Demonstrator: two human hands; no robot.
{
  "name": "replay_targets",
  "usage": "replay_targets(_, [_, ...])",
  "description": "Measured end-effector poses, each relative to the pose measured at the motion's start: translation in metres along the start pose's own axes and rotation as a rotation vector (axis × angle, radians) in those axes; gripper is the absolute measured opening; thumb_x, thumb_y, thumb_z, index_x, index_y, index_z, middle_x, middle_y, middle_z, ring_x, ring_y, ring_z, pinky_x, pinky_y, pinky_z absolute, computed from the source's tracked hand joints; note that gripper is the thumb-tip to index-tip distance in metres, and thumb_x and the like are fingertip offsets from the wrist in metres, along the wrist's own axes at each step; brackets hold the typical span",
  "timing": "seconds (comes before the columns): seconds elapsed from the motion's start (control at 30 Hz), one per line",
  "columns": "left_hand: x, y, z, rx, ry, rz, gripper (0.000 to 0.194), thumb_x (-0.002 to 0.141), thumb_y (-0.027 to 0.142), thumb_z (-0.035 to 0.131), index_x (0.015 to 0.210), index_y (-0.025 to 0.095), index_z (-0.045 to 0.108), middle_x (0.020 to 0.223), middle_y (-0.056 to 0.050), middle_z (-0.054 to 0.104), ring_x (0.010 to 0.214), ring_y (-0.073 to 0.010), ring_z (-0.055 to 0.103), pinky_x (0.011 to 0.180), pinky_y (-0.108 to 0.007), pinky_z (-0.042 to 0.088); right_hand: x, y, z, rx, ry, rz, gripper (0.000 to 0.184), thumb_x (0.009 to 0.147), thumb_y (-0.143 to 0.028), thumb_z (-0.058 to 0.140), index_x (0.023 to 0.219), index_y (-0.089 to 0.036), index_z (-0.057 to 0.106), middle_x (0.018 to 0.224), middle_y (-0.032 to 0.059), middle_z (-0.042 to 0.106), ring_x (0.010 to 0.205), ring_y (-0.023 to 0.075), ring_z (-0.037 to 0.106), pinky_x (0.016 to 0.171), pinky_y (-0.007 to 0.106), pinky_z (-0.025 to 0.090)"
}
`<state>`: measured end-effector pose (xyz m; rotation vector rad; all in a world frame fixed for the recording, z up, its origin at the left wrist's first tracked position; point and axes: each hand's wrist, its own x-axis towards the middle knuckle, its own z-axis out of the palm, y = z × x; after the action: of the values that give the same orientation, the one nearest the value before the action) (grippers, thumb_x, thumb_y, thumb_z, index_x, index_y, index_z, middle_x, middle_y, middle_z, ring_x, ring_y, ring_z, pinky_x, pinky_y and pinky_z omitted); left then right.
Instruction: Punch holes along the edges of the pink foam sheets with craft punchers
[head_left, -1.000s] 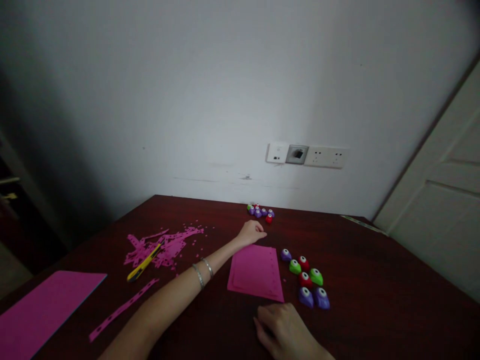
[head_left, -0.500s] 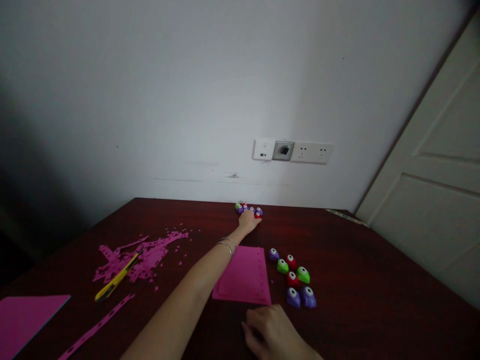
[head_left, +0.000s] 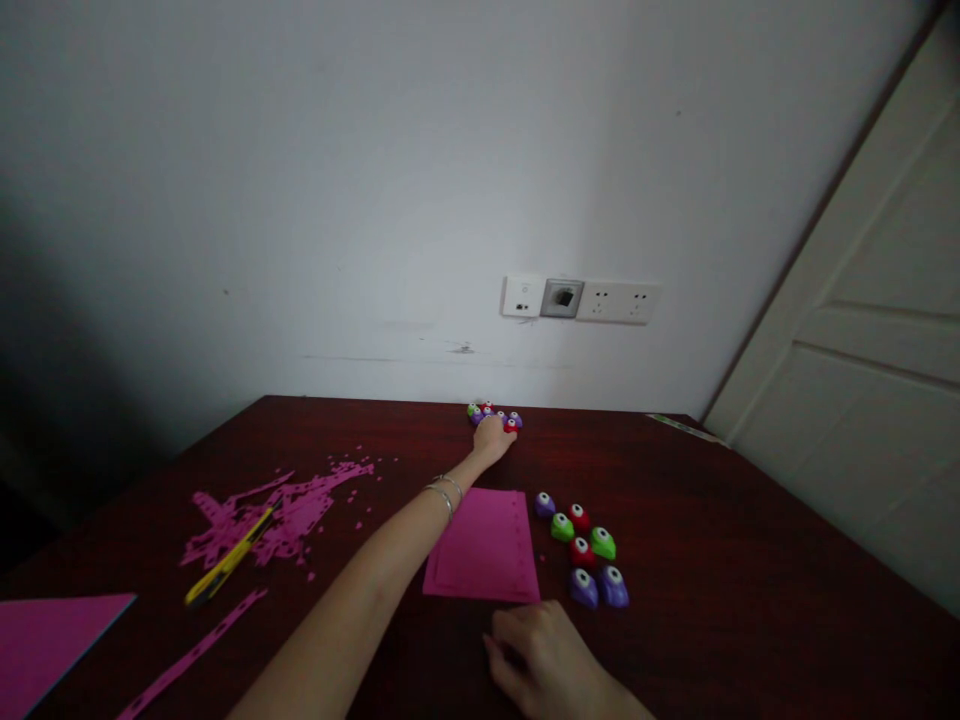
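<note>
My left hand [head_left: 491, 440] reaches far across the table to a cluster of several small craft paper punches [head_left: 514, 418] in purple, green and red, near the wall. Its thumb side lies against a red punch [head_left: 511, 426]; the other fingers are hidden behind the hand. My right hand [head_left: 544, 655] rests at the near edge of the pink paper sheets [head_left: 487, 545], fingers curled in with nothing seen in them. Several more punches, among them a green one [head_left: 603, 543] and a purple one [head_left: 613, 587], stand in a group right of the sheets.
A yellow utility knife [head_left: 229, 565] lies against a heap of punched pink scraps [head_left: 300, 510] on the left. Nearer are a punched pink strip [head_left: 191, 655] and a large pink sheet [head_left: 60, 640]. Wall sockets [head_left: 615, 302] sit above the dark red table [head_left: 712, 560]; a door [head_left: 862, 350] stands right.
The view has shifted very slightly. My left hand stays at the far punches and my right hand stays curled by the sheets; nothing on the table has visibly moved.
</note>
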<state>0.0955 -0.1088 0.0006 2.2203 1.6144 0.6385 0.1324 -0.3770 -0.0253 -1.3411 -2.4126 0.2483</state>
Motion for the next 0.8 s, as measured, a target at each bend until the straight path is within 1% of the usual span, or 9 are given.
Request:
replay_targets(0.1, [-0.008,-0.002,-0.012,-0.031,0.008,0.050,0.030,0.074,0.041,0.055,0.075,0.013,0.064,0.076,-0.010,0.065,0.073,-0.0196,0.059,0.062,-0.026,0.040,0.000,-0.002,-0.002,-0.005,0.002,0.010,0.019,0.081,-0.016,0.045,0.064,-0.018,0.050,0.059,-0.0030,0.060,0.047,0.0057,0.048,0.049,0.024,0.021])
replay_targets(0.2, [-0.021,-0.005,-0.027,-0.059,0.026,0.103,0.031,0.074,0.043,0.054,0.066,0.014,0.064,0.066,-0.006,0.063,0.065,-0.0158,0.057,0.059,-0.024,0.037,-0.001,-0.002,-0.004,-0.012,0.003,0.012,0.019,0.082,-0.016,0.044,0.064,-0.018,0.050,0.060,-0.0033,0.060,0.049,0.0060,0.049,0.050,0.024,0.021])
replay_targets(0.3, [-0.039,-0.013,-0.045,-0.102,0.064,0.148,0.031,0.073,0.043,0.056,0.064,0.014,0.065,0.064,-0.004,0.063,0.061,-0.0136,0.055,0.056,-0.022,0.034,-0.001,-0.002,-0.004,-0.027,0.006,0.020,0.020,0.083,-0.017,0.043,0.064,-0.018,0.050,0.059,-0.0032,0.060,0.049,0.0064,0.049,0.050,0.024,0.021])
replay_targets(0.43, [-0.070,-0.026,-0.071,-0.205,0.122,0.195,0.028,0.070,0.041,0.060,0.064,0.014,0.065,0.061,-0.002,0.062,0.058,-0.0122,0.054,0.054,-0.022,0.033,-0.001,-0.003,-0.003,-0.043,0.009,0.025,0.022,0.085,-0.019,0.041,0.065,-0.018,0.050,0.058,-0.0028,0.058,0.049,0.0067,0.049,0.050,0.024,0.022])
replay_targets(0.53, [-0.095,-0.032,-0.088,-0.220,0.124,0.223,0.027,0.069,0.040,0.060,0.065,0.014,0.065,0.060,-0.001,0.061,0.056,-0.0112,0.053,0.053,-0.021,0.033,-0.001,-0.003,-0.003,-0.054,0.011,0.027,0.022,0.085,-0.019,0.041,0.065,-0.018,0.051,0.058,-0.0025,0.058,0.049,0.0069,0.049,0.050,0.024,0.021])
replay_targets(0.67, [-0.124,-0.034,-0.101,-0.204,0.100,0.257,0.027,0.069,0.039,0.060,0.061,0.014,0.063,0.057,0.000,0.059,0.052,-0.0098,0.049,0.051,-0.021,0.032,0.000,-0.005,-0.002,-0.075,0.024,0.032,0.021,0.085,-0.019,0.041,0.066,-0.018,0.052,0.059,-0.0018,0.059,0.050,0.0075,0.049,0.050,0.024,0.021])
replay_targets(0.8, [-0.146,-0.036,-0.106,-0.174,0.097,0.227,0.025,0.069,0.037,0.060,0.061,0.014,0.062,0.058,-0.001,0.059,0.052,-0.0096,0.048,0.050,-0.022,0.031,-0.001,-0.008,-0.002,-0.051,0.041,0.049,0.023,0.084,-0.020,0.042,0.065,-0.018,0.053,0.058,-0.0016,0.058,0.050,0.0082,0.048,0.050,0.023,0.022])
